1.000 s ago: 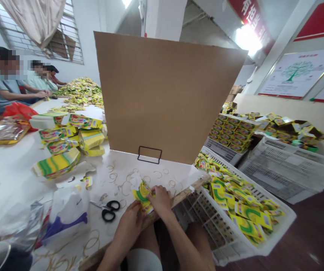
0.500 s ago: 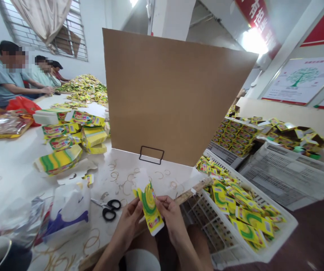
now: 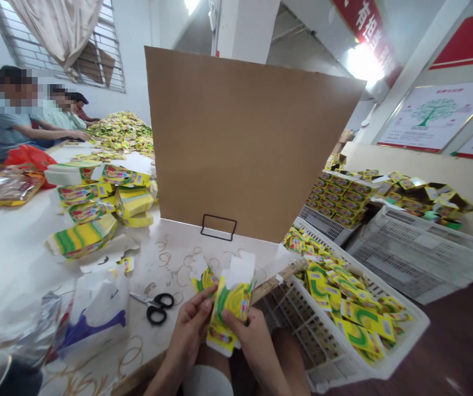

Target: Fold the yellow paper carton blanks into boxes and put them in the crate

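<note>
Gripping a yellow-green carton (image 3: 231,298), the right hand (image 3: 256,333) rests its thumb on the front; the left hand (image 3: 192,318) meets the left edge, pinch unclear. Unlike half a second ago, white flaps (image 3: 242,268) show beyond both hands, leaving that end exposed.

rear carton (image 3: 204,280), lower end unseen

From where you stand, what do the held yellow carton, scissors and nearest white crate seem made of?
Yellow carton: probably thin, glossy printed card, its flap plain white. Scissors: silvery, likely metal blades; smooth black handles, probably plastic. White crate: satin, apparently moulded plastic with slotted walls.
</note>
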`<action>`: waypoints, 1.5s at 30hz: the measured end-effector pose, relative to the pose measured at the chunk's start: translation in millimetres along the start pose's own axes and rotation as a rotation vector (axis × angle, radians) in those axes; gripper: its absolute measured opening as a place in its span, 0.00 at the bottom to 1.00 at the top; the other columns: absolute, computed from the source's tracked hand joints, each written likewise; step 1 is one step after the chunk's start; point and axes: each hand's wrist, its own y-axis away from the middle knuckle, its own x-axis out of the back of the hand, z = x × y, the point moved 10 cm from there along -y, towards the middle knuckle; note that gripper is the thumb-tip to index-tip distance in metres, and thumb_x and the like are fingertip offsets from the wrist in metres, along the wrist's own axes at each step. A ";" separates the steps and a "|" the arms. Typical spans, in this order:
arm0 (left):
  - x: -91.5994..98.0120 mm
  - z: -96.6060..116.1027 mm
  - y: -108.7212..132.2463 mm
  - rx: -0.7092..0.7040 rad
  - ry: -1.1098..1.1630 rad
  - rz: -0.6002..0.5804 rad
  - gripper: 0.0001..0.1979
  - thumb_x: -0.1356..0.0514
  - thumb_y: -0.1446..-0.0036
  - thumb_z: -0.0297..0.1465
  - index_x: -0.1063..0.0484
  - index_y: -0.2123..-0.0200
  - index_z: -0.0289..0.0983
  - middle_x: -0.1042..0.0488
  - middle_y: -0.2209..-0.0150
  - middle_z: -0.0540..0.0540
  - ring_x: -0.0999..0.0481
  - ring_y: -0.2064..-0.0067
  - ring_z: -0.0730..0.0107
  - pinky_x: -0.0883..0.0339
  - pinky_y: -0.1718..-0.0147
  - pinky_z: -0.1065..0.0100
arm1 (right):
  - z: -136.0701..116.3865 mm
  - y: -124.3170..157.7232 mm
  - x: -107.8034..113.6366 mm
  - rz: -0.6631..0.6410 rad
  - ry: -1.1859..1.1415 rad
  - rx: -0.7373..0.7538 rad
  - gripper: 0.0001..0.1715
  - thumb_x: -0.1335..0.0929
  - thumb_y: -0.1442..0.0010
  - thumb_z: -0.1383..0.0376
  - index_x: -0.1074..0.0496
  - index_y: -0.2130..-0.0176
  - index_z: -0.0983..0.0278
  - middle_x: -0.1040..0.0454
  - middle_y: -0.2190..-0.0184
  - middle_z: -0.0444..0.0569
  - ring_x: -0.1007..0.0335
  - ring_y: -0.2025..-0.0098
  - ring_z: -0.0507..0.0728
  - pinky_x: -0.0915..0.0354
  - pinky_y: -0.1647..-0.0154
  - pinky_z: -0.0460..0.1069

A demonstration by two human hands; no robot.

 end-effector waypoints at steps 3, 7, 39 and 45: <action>-9.2 -1.1 1.5 -0.050 -0.114 -0.080 0.20 0.34 0.50 0.37 0.28 0.54 0.34 0.24 0.58 0.41 0.24 0.57 0.63 0.30 0.57 0.66 | -2.1 1.1 -3.2 0.013 0.138 0.045 0.31 0.31 0.49 0.47 0.28 0.64 0.74 0.26 0.66 0.58 0.30 0.64 0.61 0.34 0.63 0.52; -10.6 1.7 3.7 -0.086 -0.268 -0.095 0.19 0.36 0.49 0.37 0.29 0.55 0.33 0.24 0.57 0.41 0.25 0.56 0.61 0.30 0.58 0.65 | -14.7 2.4 10.2 0.157 0.401 0.185 0.30 0.36 0.42 0.49 0.34 0.53 0.72 0.29 0.57 0.59 0.32 0.56 0.62 0.36 0.56 0.54; -9.7 -4.9 -0.8 -0.029 -0.267 -0.039 0.20 0.37 0.49 0.44 0.33 0.68 0.31 0.27 0.72 0.47 0.30 0.72 0.74 0.37 0.71 0.74 | -23.1 14.6 11.0 0.085 0.394 0.260 0.20 0.38 0.38 0.53 0.32 0.66 0.67 0.31 0.68 0.51 0.36 0.65 0.55 0.37 0.63 0.48; -19.6 9.5 3.6 -0.179 -0.566 -0.118 0.29 0.42 0.42 0.41 0.51 0.45 0.32 0.27 0.59 0.38 0.26 0.60 0.63 0.33 0.60 0.65 | -15.5 11.3 23.5 0.118 0.235 0.187 0.19 0.35 0.40 0.53 0.32 0.65 0.68 0.29 0.68 0.51 0.33 0.66 0.54 0.36 0.64 0.47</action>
